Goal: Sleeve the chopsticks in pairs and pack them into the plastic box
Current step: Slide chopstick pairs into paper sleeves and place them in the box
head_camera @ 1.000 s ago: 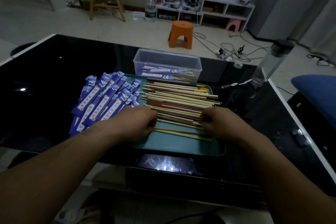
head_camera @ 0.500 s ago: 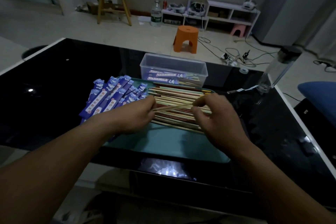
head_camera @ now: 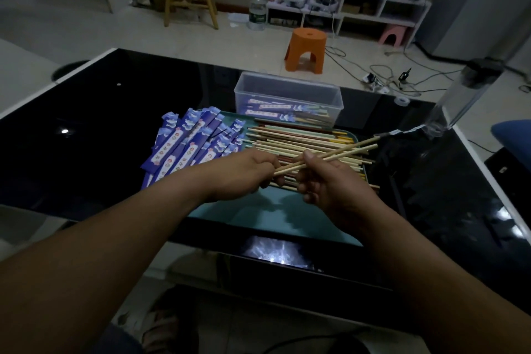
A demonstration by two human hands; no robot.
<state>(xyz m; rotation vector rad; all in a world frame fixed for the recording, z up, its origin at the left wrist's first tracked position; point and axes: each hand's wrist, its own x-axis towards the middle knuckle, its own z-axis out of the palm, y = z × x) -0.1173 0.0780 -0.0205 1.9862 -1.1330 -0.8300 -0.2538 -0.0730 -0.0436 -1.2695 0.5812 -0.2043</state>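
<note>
Chopsticks, 2, pinched at near ends by left hand, gripped mid-shaft by right hand, above tray.

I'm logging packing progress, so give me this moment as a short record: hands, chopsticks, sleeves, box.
left hand: pinches near ends of the pair of chopsticks
right hand: holds the same pair, thumb on top
loose chopsticks: piled on the teal tray
paper sleeves: fanned over the tray's left edge
plastic box: behind the tray, sleeved pairs inside
</note>
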